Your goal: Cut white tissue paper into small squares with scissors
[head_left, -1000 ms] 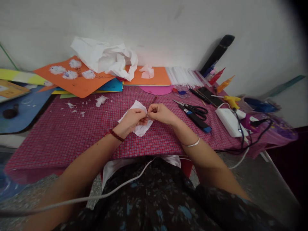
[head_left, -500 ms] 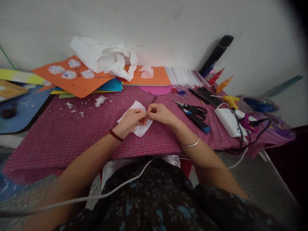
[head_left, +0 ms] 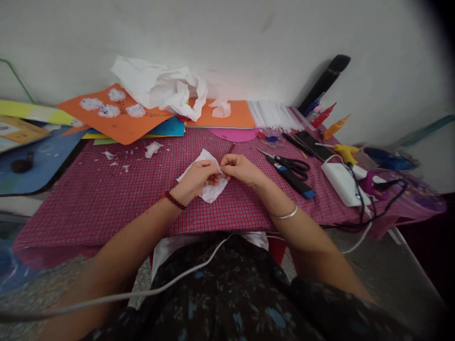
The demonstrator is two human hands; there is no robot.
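My left hand (head_left: 197, 179) and my right hand (head_left: 241, 168) meet fingertip to fingertip over the checked red cloth (head_left: 106, 203). Both pinch a piece of white tissue paper (head_left: 210, 192) that lies partly under them on the cloth. A thin brown stick (head_left: 230, 148) pokes out just beyond my right hand; I cannot tell whether the fingers grip it. A dark bead bracelet sits on my left wrist, a silver bangle on my right.
Black scissors (head_left: 292, 164) and a blue-tipped cutter (head_left: 295, 180) lie right of my hands. Further right are a white power bank (head_left: 341, 183), a yellow glue gun (head_left: 345, 152) and black cables. Orange paper (head_left: 117, 118), crumpled white tissue (head_left: 163, 87) and scraps (head_left: 152, 148) lie behind.
The hands stay pinched together on the tissue paper with hardly any movement; the view has shifted slightly to the left and up.
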